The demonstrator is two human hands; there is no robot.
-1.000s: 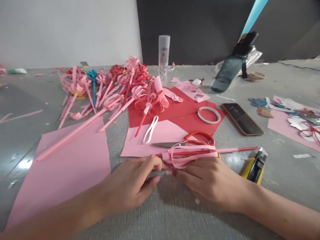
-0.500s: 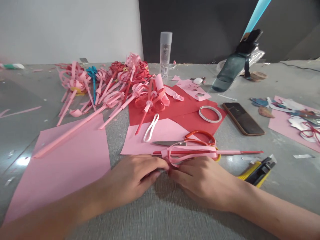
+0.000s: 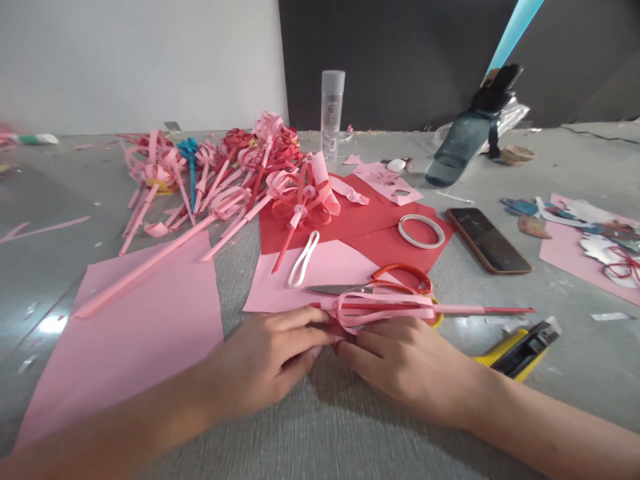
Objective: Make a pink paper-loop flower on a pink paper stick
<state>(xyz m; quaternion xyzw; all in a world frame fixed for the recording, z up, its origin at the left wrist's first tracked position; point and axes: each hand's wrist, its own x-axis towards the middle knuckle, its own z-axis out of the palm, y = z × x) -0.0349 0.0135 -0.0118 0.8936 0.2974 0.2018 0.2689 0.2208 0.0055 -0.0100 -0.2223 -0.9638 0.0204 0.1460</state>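
Observation:
My left hand (image 3: pixel 280 353) and my right hand (image 3: pixel 407 367) meet at the table's near middle, fingertips closed on a small piece of pink paper (image 3: pixel 340 333). Most of that piece is hidden by my fingers. Just beyond my right hand lies a pink and red paper flower (image 3: pixel 385 302) with looped strips and a long rolled stem pointing right. Scissors with orange handles (image 3: pixel 403 268) lie partly beneath this flower, their blades pointing left. To the right of my right wrist rests a yellow and black utility knife (image 3: pixel 523 350).
A pile of paper flowers (image 3: pixel 240 157) lies at the back left, beside a clear bottle (image 3: pixel 331 117). Pink sheet (image 3: pixel 165 333) and red sheets (image 3: pixel 370 230) cover parts of the table. A tape roll (image 3: pixel 421 231), phone (image 3: pixel 487 240) and tilted dark bottle (image 3: pixel 457 147) are on the right.
My left fingers have shifted slightly over the small pink paper, its fingers a little more spread. The whole view has moved a little. Nothing else on the table has visibly moved.

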